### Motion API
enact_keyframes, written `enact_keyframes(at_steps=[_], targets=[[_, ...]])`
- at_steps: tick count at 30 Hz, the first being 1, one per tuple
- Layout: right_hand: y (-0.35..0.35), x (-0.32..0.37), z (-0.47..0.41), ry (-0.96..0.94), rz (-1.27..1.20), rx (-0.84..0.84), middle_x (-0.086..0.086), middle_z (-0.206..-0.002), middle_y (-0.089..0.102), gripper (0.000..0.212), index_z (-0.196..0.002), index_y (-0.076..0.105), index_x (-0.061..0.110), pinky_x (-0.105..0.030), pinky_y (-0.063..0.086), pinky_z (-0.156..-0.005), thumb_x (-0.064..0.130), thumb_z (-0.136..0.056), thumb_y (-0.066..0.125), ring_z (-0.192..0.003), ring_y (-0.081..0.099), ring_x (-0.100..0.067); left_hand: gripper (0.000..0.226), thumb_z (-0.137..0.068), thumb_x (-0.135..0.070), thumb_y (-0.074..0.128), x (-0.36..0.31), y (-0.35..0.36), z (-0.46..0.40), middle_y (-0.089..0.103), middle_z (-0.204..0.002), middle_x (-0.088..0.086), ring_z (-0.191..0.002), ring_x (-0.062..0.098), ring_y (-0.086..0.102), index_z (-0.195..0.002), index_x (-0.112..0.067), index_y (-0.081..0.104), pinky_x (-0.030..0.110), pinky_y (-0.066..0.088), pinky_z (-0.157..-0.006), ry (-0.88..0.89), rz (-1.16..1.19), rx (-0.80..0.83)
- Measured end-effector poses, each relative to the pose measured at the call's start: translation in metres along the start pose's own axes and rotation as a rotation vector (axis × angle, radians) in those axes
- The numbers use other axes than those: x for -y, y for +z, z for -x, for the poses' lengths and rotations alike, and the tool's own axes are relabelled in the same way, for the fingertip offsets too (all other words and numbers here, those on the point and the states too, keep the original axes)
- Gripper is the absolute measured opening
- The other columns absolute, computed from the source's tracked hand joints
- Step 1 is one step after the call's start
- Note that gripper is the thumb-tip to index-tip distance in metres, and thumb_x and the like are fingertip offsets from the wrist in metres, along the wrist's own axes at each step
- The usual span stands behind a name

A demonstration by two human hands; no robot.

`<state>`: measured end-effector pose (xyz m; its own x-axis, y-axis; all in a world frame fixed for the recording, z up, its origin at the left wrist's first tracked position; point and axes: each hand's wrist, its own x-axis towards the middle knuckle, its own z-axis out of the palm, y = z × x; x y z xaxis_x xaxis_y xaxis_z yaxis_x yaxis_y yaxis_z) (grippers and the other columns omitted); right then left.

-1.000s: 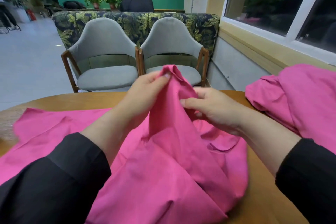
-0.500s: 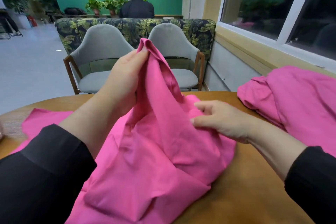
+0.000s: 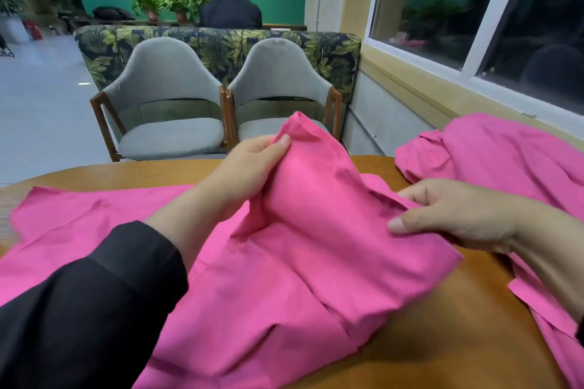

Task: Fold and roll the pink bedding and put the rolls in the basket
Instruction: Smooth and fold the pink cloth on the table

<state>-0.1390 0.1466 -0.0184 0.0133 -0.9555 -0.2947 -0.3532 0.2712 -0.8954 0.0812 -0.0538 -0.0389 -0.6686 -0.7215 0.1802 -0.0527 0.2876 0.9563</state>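
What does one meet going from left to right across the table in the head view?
Black sleeve → left hand → lifted pink bedding → right hand → second pink heap.

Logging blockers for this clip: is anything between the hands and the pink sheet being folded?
Nothing: the left hand pinches a raised corner of the pink sheet and the right hand grips its edge. No basket is in view.
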Motion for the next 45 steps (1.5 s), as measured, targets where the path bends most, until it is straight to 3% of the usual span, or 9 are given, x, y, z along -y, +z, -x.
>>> enact_keyframes(at_steps=[3,9,13,20,25,30,34,38,45], targets=[[-0.003,-0.008,0.011,0.163,0.219,0.119,-0.002,-0.075,0.062,0.024,-0.076,0.067,0.014,-0.03,0.047,-0.064,0.035,-0.084,0.076,-0.067,0.055,-0.013,0.038,-0.104,-0.042,0.047,0.004,0.025,-0.007,0.075,-0.103,0.006,-0.087,0.009,0.063,-0.105,-0.013,0.071,0.036,0.052,-0.089,0.035,-0.212,0.115],[0.006,-0.034,0.0,0.266,0.706,0.156,0.009,-0.074,0.047,0.066,-0.087,0.057,0.021,-0.038,0.04,-0.069,0.086,-0.078,0.049,-0.068,0.044,-0.011,0.034,-0.106,-0.036,0.045,0.034,0.075,-0.013,0.065,-0.086,0.0,-0.08,0.016,0.056,-0.079,-0.019,0.059,0.03,0.038,-0.071,-0.003,-0.639,0.341],[0.011,-0.051,-0.027,0.107,0.29,-0.236,0.008,-0.069,0.064,0.052,-0.082,0.069,0.012,-0.03,0.047,-0.067,0.057,-0.097,0.046,-0.062,0.053,-0.006,0.028,-0.106,-0.032,0.044,0.077,0.085,-0.006,0.067,-0.097,0.007,-0.092,0.026,0.06,-0.087,-0.017,0.057,0.037,0.044,-0.086,0.047,-0.628,0.339],[-0.011,-0.088,-0.101,-0.011,0.658,-0.767,-0.004,-0.124,0.063,0.031,-0.119,0.068,0.016,-0.03,0.04,-0.102,0.005,-0.095,0.051,-0.114,0.06,-0.023,0.029,-0.106,-0.031,0.043,0.096,0.083,0.0,0.06,-0.084,-0.007,-0.089,0.023,0.059,-0.078,-0.033,0.044,0.034,0.04,-0.077,0.109,-0.575,0.198],[-0.037,-0.098,-0.139,0.187,0.799,-0.714,-0.004,-0.144,0.053,0.061,-0.138,0.056,0.023,-0.049,0.046,-0.105,-0.005,-0.086,0.043,-0.129,0.053,-0.029,0.025,-0.106,-0.032,0.042,0.102,0.08,0.003,0.065,-0.087,-0.003,-0.088,0.022,0.059,-0.082,-0.028,0.05,0.034,0.04,-0.076,0.094,-0.554,0.168],[-0.052,-0.085,-0.157,0.314,0.832,-0.611,-0.008,-0.136,0.06,0.051,-0.137,0.058,0.02,-0.037,0.05,-0.098,0.0,-0.092,0.045,-0.12,0.06,-0.031,0.031,-0.105,-0.034,0.044,0.098,0.075,-0.007,0.068,-0.085,0.007,-0.085,0.028,0.06,-0.077,-0.022,0.048,0.04,0.04,-0.075,0.056,-0.603,0.102],[-0.064,-0.075,-0.165,0.325,0.782,-0.572,-0.006,-0.078,0.063,0.011,-0.072,0.061,0.015,-0.029,0.041,-0.056,0.009,-0.082,0.063,-0.074,0.06,-0.027,0.035,-0.105,-0.034,0.044,0.092,0.061,-0.034,0.056,-0.08,-0.005,-0.082,0.021,0.055,-0.07,-0.028,0.043,0.036,0.039,-0.076,0.132,-0.72,0.104],[-0.066,-0.067,-0.173,0.032,0.794,-0.879,0.0,-0.091,0.054,0.015,-0.083,0.054,0.021,-0.033,0.036,-0.064,0.009,-0.08,0.062,-0.08,0.054,-0.024,0.045,-0.1,-0.052,0.029,0.117,0.054,-0.052,0.065,-0.119,-0.003,-0.113,0.021,0.057,-0.105,-0.021,0.063,0.04,0.042,-0.101,0.143,-0.89,0.167],[-0.054,-0.081,-0.194,0.02,0.911,-0.662,-0.002,-0.12,0.064,0.033,-0.113,0.066,0.021,-0.041,0.048,-0.094,0.011,-0.083,0.057,-0.113,0.059,-0.027,0.045,-0.105,-0.045,0.032,0.13,0.057,-0.049,0.046,-0.152,-0.009,-0.14,0.007,0.038,-0.141,-0.025,0.049,0.037,0.017,-0.122,0.111,-0.936,0.166]])
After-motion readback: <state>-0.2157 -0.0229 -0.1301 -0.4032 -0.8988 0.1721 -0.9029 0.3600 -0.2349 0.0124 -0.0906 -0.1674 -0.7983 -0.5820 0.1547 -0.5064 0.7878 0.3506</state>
